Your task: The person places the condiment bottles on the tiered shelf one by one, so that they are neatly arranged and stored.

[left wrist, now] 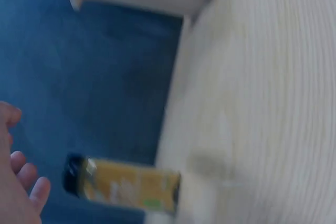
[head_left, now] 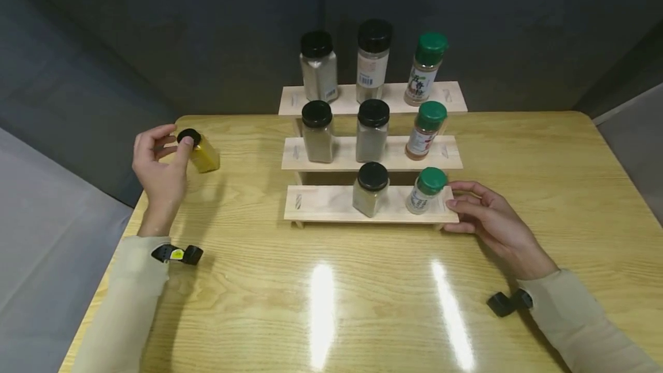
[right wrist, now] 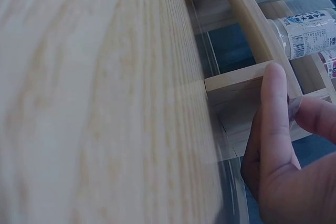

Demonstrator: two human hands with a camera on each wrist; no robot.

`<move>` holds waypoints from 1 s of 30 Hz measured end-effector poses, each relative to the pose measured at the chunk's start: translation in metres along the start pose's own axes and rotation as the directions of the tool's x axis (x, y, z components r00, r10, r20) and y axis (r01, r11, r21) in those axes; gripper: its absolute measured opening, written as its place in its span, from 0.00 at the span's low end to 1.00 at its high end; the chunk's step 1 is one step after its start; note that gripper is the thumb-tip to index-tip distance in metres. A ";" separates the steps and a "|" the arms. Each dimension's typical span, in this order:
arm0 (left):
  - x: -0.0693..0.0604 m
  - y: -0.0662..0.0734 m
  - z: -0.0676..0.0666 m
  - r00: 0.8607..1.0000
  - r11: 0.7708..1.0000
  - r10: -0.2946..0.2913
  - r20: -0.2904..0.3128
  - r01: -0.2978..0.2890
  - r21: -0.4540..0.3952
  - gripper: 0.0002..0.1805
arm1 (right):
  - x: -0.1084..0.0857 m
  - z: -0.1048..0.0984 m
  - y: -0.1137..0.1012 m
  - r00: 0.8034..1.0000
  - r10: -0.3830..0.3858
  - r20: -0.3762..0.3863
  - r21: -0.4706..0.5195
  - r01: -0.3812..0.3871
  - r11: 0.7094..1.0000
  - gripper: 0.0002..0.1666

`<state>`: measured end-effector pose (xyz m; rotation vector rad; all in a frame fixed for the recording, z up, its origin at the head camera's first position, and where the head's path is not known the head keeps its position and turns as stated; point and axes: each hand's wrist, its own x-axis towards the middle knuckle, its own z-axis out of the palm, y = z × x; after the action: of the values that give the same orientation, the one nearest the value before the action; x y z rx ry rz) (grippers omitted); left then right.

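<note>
My left hand (head_left: 162, 168) is at the left side of the table, its thumb overlapping the black cap of a yellow spice jar (head_left: 206, 157) in the head view. In the left wrist view, a gap shows between the fingers (left wrist: 27, 174) and the blurred jar (left wrist: 126, 184), which stands on the table. A three-tier wooden spice rack (head_left: 323, 203) is at the middle back. My right hand (head_left: 489, 220) grips the right end of its lowest tier, thumb on top. Beside that thumb stands a small green-capped jar (head_left: 425, 191).
On the lowest tier is also a black-capped jar (head_left: 370, 191), left of the green-capped one. Black- and green-capped jars fill the middle and top tiers. Dark cloth (head_left: 233, 27) hangs behind the wooden table (head_left: 248, 281), and grey cloth is at the left.
</note>
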<state>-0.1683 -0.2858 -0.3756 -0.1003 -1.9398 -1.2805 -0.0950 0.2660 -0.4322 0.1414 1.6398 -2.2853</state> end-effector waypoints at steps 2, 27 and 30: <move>0.003 -0.017 -0.003 0.999 0.998 -0.046 0.006 0.045 0.038 0.19 | 0.000 0.000 0.000 1.000 -0.001 0.002 0.002 0.001 1.000 0.17; 0.006 -0.075 0.000 0.891 0.905 -0.411 0.192 0.373 0.205 0.35 | 0.000 0.000 0.001 1.000 0.002 -0.005 -0.010 -0.002 1.000 0.18; 0.006 -0.075 -0.001 0.897 0.909 -0.400 0.188 0.364 0.201 0.35 | 0.000 0.000 0.000 1.000 0.003 -0.008 -0.009 -0.003 1.000 0.18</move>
<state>-0.2070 -0.3250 -0.4272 0.2433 -2.3358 -1.4024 -0.0951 0.2659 -0.4323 0.1506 1.6529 -2.2777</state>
